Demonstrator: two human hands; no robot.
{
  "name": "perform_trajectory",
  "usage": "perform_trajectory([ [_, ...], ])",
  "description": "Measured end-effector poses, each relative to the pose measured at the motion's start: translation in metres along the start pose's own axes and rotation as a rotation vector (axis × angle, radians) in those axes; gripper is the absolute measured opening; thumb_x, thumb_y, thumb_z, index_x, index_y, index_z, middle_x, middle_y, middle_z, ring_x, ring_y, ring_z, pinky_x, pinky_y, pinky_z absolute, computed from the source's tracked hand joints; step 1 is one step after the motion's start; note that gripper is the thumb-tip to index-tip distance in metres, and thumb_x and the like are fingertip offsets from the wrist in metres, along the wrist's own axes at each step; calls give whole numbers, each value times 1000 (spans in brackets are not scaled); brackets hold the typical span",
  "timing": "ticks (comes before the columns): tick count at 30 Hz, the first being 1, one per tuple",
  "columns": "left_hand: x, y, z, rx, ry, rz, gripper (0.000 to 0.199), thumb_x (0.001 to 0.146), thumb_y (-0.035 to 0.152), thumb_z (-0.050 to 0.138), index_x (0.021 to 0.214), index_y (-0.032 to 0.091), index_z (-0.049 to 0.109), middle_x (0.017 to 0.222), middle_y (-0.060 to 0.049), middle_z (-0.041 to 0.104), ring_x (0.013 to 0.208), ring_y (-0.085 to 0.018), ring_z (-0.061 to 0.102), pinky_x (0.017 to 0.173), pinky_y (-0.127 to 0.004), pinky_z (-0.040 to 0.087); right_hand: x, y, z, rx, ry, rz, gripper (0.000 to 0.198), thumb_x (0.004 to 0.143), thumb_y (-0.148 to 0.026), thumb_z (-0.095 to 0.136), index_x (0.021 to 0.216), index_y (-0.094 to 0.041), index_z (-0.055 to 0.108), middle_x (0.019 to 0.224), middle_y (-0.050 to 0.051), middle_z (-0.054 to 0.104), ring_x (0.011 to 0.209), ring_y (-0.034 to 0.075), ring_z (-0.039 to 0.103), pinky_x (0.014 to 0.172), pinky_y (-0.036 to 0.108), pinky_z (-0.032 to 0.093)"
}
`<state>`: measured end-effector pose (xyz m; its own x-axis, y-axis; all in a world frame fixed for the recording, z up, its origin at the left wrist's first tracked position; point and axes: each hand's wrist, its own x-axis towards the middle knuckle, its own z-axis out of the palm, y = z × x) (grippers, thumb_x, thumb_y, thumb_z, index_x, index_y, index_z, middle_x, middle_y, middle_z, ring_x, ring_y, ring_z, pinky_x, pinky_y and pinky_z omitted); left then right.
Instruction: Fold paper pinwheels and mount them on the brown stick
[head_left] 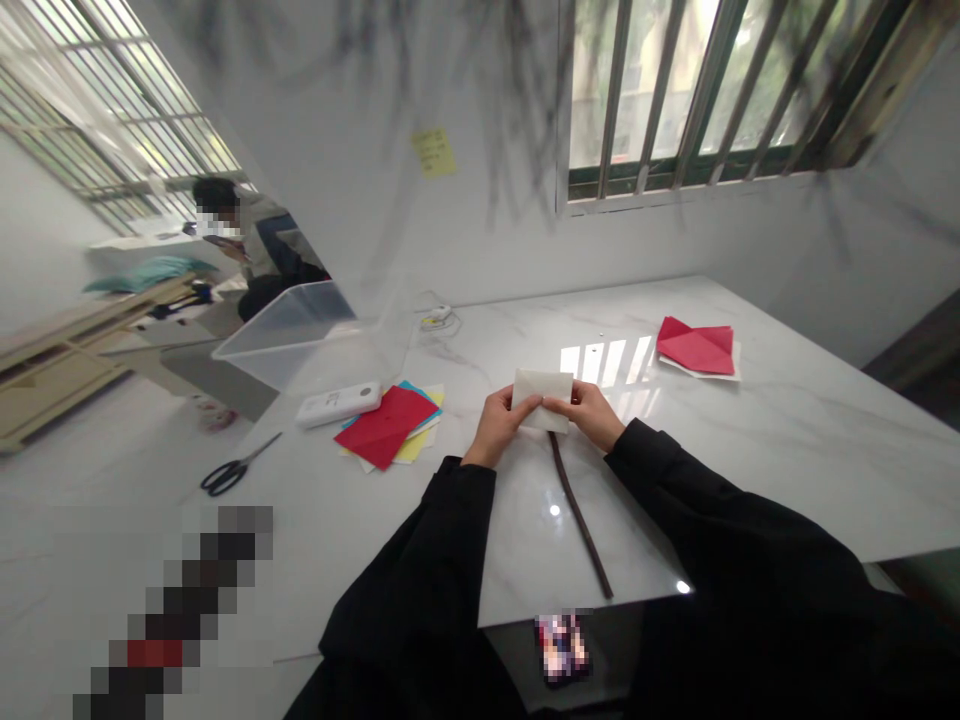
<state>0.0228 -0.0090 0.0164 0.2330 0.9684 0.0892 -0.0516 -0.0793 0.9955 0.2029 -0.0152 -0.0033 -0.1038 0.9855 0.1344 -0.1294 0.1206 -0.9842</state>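
Between both hands I hold a small folded piece of white paper [541, 386] above the table. My left hand [495, 428] pinches its left side, and my right hand [595, 412] pinches its right side; the thumbs meet near its lower middle. A thin dark brown stick [577, 510] lies on the table below, running from under the paper toward the front edge. Its far end is hidden behind the paper.
On the white marbled table [720, 480] lie scissors [234, 472], a white device [339, 404], coloured paper sheets [390, 425] and red paper [697, 348]. A clear plastic bin [300, 335] stands back left. A person [262, 240] sits beyond. A phone [562, 648] is below the front edge.
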Motion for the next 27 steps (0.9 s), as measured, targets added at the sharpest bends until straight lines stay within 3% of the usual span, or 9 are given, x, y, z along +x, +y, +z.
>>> perform_trajectory([
  [11,1,-2,2,37,59,29,50,72,48,84,106,11,77,98,-10,78,84,-23,69,79,-33,54,0,-3,-3,101,-70,121,51,70,-49,88,109,-18,75,103,8,79,87,25,73,76,36,59],
  [17,0,-2,3,44,42,5,51,72,49,85,105,10,77,95,-10,78,81,-22,69,76,-31,53,2,-2,-3,64,-41,60,45,68,-46,89,100,-17,76,102,9,79,90,25,73,84,39,58],
  [22,2,0,3,18,20,-6,57,72,60,81,101,11,76,92,-9,77,80,-21,68,74,-31,53,7,-1,-8,70,-43,69,44,66,-45,90,96,-16,77,101,9,79,89,24,73,86,40,58],
  [27,8,0,-9,60,164,-16,57,82,69,65,96,14,72,83,-7,72,66,-16,65,66,-29,52,15,-4,-28,191,50,167,43,63,-39,93,95,-17,76,101,9,79,87,22,73,80,34,60],
])
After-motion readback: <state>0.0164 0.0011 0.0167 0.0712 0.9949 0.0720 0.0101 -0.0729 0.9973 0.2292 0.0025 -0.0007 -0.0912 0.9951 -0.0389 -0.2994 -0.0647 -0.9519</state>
